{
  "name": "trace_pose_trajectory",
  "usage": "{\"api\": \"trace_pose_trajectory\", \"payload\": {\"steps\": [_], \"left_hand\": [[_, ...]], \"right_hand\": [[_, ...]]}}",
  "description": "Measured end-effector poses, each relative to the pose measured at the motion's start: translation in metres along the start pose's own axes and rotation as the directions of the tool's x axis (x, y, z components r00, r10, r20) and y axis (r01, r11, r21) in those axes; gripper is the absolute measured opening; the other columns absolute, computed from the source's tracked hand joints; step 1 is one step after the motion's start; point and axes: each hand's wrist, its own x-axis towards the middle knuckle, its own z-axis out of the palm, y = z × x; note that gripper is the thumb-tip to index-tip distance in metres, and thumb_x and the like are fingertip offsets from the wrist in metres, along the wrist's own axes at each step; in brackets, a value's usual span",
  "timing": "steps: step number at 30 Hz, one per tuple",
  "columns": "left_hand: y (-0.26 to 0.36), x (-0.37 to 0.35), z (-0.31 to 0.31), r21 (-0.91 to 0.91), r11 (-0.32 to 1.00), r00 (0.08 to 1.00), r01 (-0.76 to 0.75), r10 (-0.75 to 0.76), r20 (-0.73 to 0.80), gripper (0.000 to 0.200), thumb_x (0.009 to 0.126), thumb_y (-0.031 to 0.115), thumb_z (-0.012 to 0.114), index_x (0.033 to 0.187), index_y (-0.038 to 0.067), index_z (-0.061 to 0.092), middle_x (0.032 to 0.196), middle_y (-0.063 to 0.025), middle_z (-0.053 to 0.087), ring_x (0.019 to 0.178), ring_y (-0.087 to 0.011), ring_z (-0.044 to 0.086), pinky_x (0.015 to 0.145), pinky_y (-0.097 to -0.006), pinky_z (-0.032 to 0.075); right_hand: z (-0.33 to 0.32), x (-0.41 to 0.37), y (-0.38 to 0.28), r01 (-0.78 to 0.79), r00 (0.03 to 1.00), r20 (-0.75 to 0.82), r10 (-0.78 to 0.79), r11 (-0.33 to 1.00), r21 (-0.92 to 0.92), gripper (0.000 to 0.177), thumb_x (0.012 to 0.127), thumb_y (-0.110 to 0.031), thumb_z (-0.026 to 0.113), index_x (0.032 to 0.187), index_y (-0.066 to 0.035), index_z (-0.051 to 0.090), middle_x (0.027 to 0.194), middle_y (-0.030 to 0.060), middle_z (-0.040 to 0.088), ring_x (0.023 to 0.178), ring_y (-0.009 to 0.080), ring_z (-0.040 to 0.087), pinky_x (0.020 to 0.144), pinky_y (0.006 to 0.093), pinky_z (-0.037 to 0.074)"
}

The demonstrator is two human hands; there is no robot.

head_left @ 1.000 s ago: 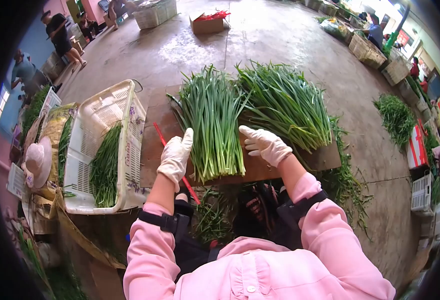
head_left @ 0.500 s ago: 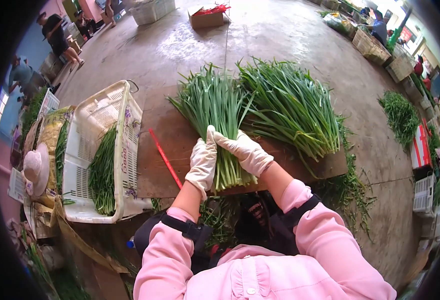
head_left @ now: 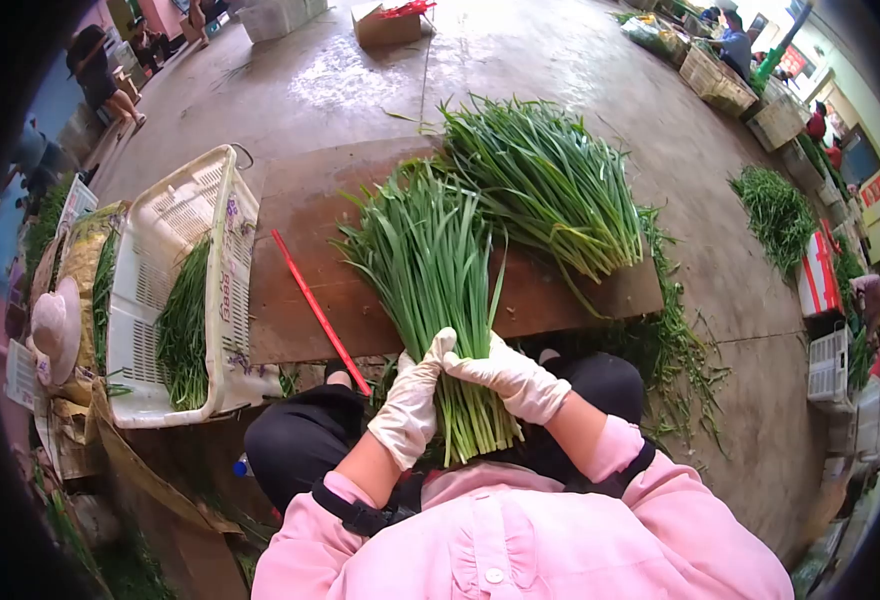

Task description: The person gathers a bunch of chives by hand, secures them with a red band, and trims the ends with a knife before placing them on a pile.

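Gloved left hand and right hand together, fingers curled tight.

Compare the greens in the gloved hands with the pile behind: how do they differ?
The held bunch is gripped by the left hand and right hand; the far pile lies untouched. The held bunch's stems overhang the board; the far pile's rest on it. Both are long green leaves.

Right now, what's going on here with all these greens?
A person in white gloves grips a bunch of green stalks near its cut ends with left hand and right hand, its leaves fanning over a wooden board. A second pile lies on the board beside it; a white basket holds more greens.
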Motion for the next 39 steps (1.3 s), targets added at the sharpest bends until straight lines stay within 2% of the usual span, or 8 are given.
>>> {"api": "trace_pose_trajectory", "payload": {"steps": [12, 17, 21, 27, 29, 33, 34, 39], "left_hand": [[0.015, -0.019, -0.002, -0.131, 0.956, 0.932, 0.261, -0.215, 0.291, 0.063, 0.091, 0.041, 0.081, 0.140, 0.010, 0.059, 0.128, -0.0074, 0.068, 0.112, -0.0227, 0.067, 0.100, -0.0422, 0.055], [0.042, -0.007, -0.002, -0.027, 0.993, 0.942, -0.112, 0.115, 0.316, 0.061, 0.090, 0.027, 0.082, 0.142, 0.008, 0.057, 0.128, -0.0039, 0.067, 0.115, -0.0177, 0.064, 0.100, -0.0356, 0.052], [0.115, 0.002, 0.018, 0.032, 0.849, 0.784, -0.528, 0.472, 0.403, 0.052, 0.085, 0.015, 0.084, 0.132, 0.006, 0.063, 0.117, -0.0023, 0.070, 0.106, -0.0159, 0.066, 0.090, -0.0316, 0.055], [0.203, 0.031, 0.001, 0.565, 0.626, 0.833, -0.538, 0.295, 0.467, 0.028, 0.086, 0.013, 0.081, 0.111, 0.008, 0.072, 0.099, -0.0021, 0.074, 0.080, -0.0171, 0.071, 0.072, -0.0298, 0.060], [0.186, 0.126, -0.046, 0.444, 0.765, 0.808, -0.466, 0.163, 0.566, 0.038, 0.083, 0.020, 0.087, 0.113, 0.004, 0.073, 0.098, -0.0004, 0.075, 0.083, -0.0108, 0.067, 0.073, -0.0291, 0.056], [0.191, 0.122, -0.044, 0.544, 0.711, 0.801, -0.446, 0.046, 0.597, 0.040, 0.082, 0.018, 0.087, 0.116, 0.003, 0.072, 0.100, -0.0011, 0.075, 0.085, -0.0112, 0.068, 0.074, -0.0295, 0.057], [0.190, 0.112, -0.044, 0.559, 0.697, 0.799, -0.448, 0.032, 0.600, 0.041, 0.082, 0.018, 0.087, 0.117, 0.003, 0.071, 0.101, -0.0013, 0.075, 0.085, -0.0114, 0.068, 0.075, -0.0296, 0.057], [0.197, 0.110, -0.042, 0.586, 0.656, 0.800, -0.476, 0.045, 0.599, 0.045, 0.081, 0.016, 0.087, 0.120, 0.003, 0.070, 0.104, -0.0022, 0.074, 0.087, -0.0120, 0.068, 0.076, -0.0301, 0.057]], "right_hand": [[0.001, -0.001, -0.004, -0.015, 0.997, 0.076, 0.021, 0.996, -0.083, 0.090, 0.082, -0.017, 0.089, 0.154, -0.009, 0.036, 0.142, 0.0047, 0.053, 0.129, 0.0168, 0.052, 0.111, 0.0357, 0.043], [0.030, 0.011, -0.040, 0.121, 0.988, 0.099, -0.115, 0.991, -0.059, 0.087, 0.077, -0.002, 0.088, 0.150, -0.009, 0.041, 0.134, 0.0021, 0.059, 0.120, 0.0147, 0.057, 0.106, 0.0330, 0.047], [0.057, 0.057, -0.090, 0.607, 0.791, 0.275, -0.547, 0.759, -0.237, 0.080, 0.075, 0.000, 0.087, 0.144, -0.007, 0.048, 0.121, -0.0003, 0.064, 0.108, 0.0096, 0.057, 0.096, 0.0297, 0.050], [0.059, 0.107, -0.139, 0.425, 0.873, 0.377, -0.308, 0.859, -0.284, 0.073, 0.074, -0.006, 0.091, 0.139, -0.004, 0.057, 0.118, 0.0035, 0.068, 0.104, 0.0128, 0.062, 0.094, 0.0318, 0.053], [0.037, 0.136, -0.128, 0.202, 0.885, 0.445, -0.140, 0.975, -0.095, 0.064, 0.075, -0.010, 0.093, 0.132, -0.004, 0.065, 0.112, 0.0037, 0.071, 0.100, 0.0137, 0.064, 0.091, 0.0326, 0.054], [0.048, 0.125, -0.128, 0.303, 0.927, 0.328, -0.181, 0.878, -0.371, 0.054, 0.086, -0.011, 0.085, 0.135, -0.006, 0.064, 0.120, 0.0043, 0.071, 0.108, 0.0110, 0.063, 0.092, 0.0299, 0.054], [0.048, 0.137, -0.118, 0.202, 0.935, 0.312, -0.169, 0.976, -0.077, 0.053, 0.089, -0.011, 0.082, 0.138, -0.006, 0.062, 0.124, 0.0048, 0.069, 0.109, 0.0116, 0.062, 0.093, 0.0301, 0.054], [0.021, 0.201, -0.065, 0.242, 0.875, 0.396, -0.277, 0.960, 0.139, 0.047, 0.095, -0.009, 0.074, 0.138, -0.007, 0.059, 0.130, 0.0044, 0.065, 0.110, 0.0127, 0.062, 0.094, 0.0288, 0.054]]}}
